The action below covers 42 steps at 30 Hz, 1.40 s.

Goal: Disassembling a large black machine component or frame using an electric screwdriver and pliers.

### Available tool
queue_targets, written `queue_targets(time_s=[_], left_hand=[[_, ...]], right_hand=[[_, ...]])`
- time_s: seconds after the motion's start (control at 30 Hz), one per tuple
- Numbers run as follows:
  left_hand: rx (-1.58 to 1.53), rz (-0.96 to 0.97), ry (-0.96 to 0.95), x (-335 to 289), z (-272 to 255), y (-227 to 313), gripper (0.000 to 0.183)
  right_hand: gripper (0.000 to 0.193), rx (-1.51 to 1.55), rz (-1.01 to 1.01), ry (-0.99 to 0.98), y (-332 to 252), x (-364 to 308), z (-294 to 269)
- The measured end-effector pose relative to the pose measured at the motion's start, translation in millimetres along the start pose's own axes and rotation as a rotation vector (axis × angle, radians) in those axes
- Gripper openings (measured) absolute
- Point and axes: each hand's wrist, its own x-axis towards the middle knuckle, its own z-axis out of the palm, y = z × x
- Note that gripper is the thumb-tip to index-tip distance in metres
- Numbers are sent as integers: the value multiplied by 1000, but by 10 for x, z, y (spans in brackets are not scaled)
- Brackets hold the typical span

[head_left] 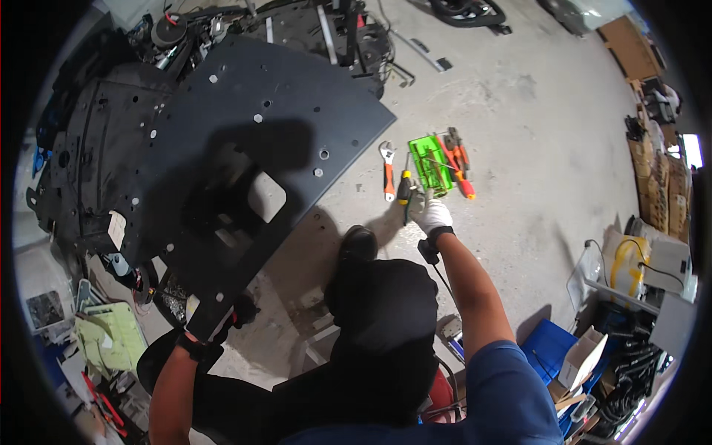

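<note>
My left hand, in a white glove, is at the near corner of a large dark metal plate with holes and bolts. The plate hides most of its fingers, and a black-and-red thing shows beside it. On the floor at right, my white-gloved right hand reaches the near end of a bright green tray holding small metal pieces. Its fingers are closed around something dark and thin, too small to name. Next to it are a yellow-and-black screwdriver, an orange-handled adjustable wrench, a red-and-yellow screwdriver and orange-handled pliers.
A frame with cables and parts stands behind the plate. Blue bins and a white carton sit at lower right. Cardboard boxes line the right side. A pale green crate lies at left. My shoe rests between plate and tools.
</note>
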Motion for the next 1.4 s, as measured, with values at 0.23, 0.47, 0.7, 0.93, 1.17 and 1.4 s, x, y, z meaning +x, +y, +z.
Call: queue_targets(time_s=[0.23, 0.47, 0.7, 0.93, 1.17, 1.4], left_hand=[[461, 201, -28, 43, 123, 33, 26], [314, 84, -119, 54, 43, 89, 29], [197, 76, -78, 128, 91, -107, 30], [78, 94, -57, -23, -5, -460, 32], [-79, 179, -61, 116, 44, -619, 35], [639, 441, -45, 133, -264, -212, 36]], right_hand=[[110, -167, 69, 351, 57, 302, 636], [83, -256, 232, 123, -240, 257, 339], [39, -173, 213, 286, -108, 340, 516], [50, 644, 331, 236, 59, 486, 698], [61, 206, 18, 513, 321, 244, 709], [30, 856, -185, 297, 529, -338, -540]])
